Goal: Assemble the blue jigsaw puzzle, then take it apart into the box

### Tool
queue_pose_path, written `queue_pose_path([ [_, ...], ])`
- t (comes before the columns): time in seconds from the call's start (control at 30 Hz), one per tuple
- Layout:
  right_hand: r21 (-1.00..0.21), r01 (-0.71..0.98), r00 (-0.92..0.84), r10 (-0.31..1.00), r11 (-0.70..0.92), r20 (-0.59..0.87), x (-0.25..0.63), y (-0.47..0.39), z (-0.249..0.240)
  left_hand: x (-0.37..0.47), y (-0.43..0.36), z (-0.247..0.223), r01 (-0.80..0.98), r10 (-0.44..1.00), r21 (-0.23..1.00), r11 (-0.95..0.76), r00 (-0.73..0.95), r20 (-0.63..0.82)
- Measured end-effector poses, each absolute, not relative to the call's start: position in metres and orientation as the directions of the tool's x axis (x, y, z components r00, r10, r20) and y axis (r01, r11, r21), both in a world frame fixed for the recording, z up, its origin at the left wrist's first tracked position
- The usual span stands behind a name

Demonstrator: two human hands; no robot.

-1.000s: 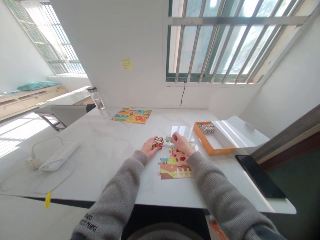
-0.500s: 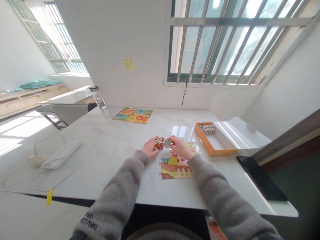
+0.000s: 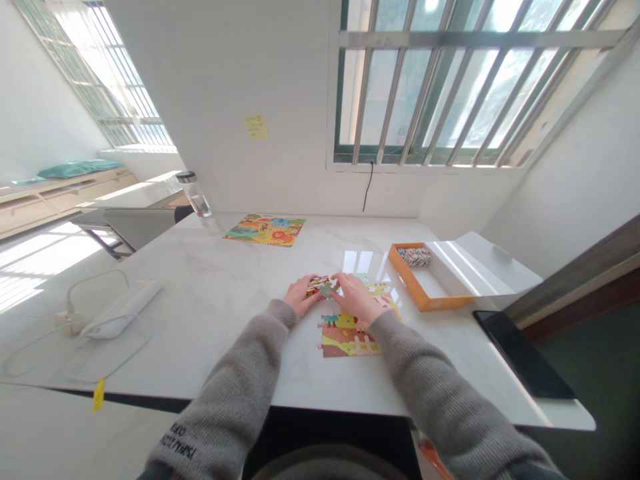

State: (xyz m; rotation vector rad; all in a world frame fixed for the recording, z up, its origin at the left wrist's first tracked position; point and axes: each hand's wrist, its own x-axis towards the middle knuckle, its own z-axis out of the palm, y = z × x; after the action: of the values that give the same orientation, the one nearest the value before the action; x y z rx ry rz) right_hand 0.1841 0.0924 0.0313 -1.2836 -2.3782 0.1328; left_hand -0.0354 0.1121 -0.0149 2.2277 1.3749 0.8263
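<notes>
My left hand point(image 3: 300, 297) is closed around a small stack of jigsaw puzzle pieces point(image 3: 316, 285), their striped edges facing up. One grey-green puzzle piece point(image 3: 327, 291) lies at the near right end of the stack, between my two hands. My right hand point(image 3: 358, 297) pinches toward this piece, its thumb and fingertips at the piece's right side. Below and partly behind my right hand is a partly joined farm puzzle point(image 3: 345, 337) with a white fence and yellow and brown ground. My right hand and sleeve hide part of it.
An orange box point(image 3: 423, 303) with more stacked pieces point(image 3: 415, 257) stands to the right. A black tablet point(image 3: 523, 353) lies by the right edge. At the back are an animal puzzle point(image 3: 265, 230) and a clear bottle point(image 3: 199, 199). A power strip point(image 3: 120, 310) with cables lies left.
My right hand has brought the grey-green piece left, from beside the stack to over its right end. My left hand has stayed nearly in place.
</notes>
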Motion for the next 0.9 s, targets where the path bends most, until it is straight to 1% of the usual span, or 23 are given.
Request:
queue_pose_path([
  [0.07,-0.215,0.815,-0.485,0.836,0.538,0.255,0.188,0.096,0.029,-0.035,0.111,-0.014,0.669,0.898,0.599,-0.439,0.346,0.272],
  [0.13,-0.164,0.824,-0.503,0.833,0.542,0.231,0.19,0.098,0.028,-0.035,0.111,-0.014,0.671,0.895,0.593,-0.444,0.353,0.272],
  [0.2,-0.169,0.823,-0.497,0.832,0.542,0.248,0.189,0.098,0.029,-0.034,0.11,-0.014,0.681,0.897,0.584,-0.442,0.354,0.265],
  [0.33,-0.302,0.789,-0.469,0.842,0.535,0.267,0.18,0.093,0.028,-0.032,0.109,-0.014,0.723,0.908,0.549,-0.419,0.338,0.248],
  [0.5,-0.495,0.678,-0.468,0.838,0.544,0.28,0.176,0.093,0.024,-0.032,0.109,-0.015,0.725,0.908,0.546,-0.419,0.34,0.245],
  [0.57,-0.512,0.671,-0.43,0.844,0.536,0.321,0.187,0.101,0.024,-0.033,0.11,-0.016,0.724,0.913,0.557,-0.408,0.329,0.242],
  [0.63,-0.447,0.732,-0.354,0.847,0.515,0.397,0.206,0.114,0.024,-0.033,0.112,-0.015,0.714,0.913,0.57,-0.406,0.335,0.231],
  [0.7,-0.336,0.834,-0.288,0.865,0.438,0.411,0.228,0.126,0.022,-0.034,0.112,-0.014,0.699,0.91,0.585,-0.411,0.348,0.224],
  [0.77,-0.261,0.901,-0.247,0.905,0.346,0.347,0.247,0.135,0.017,-0.034,0.113,-0.013,0.686,0.906,0.595,-0.419,0.356,0.228],
  [0.83,-0.224,0.925,-0.246,0.932,0.308,0.266,0.259,0.14,0.011,-0.034,0.112,-0.012,0.677,0.902,0.597,-0.43,0.357,0.244],
  [0.9,-0.198,0.937,-0.244,0.945,0.288,0.217,0.261,0.141,0.004,-0.034,0.112,-0.012,0.669,0.896,0.598,-0.442,0.363,0.257],
])
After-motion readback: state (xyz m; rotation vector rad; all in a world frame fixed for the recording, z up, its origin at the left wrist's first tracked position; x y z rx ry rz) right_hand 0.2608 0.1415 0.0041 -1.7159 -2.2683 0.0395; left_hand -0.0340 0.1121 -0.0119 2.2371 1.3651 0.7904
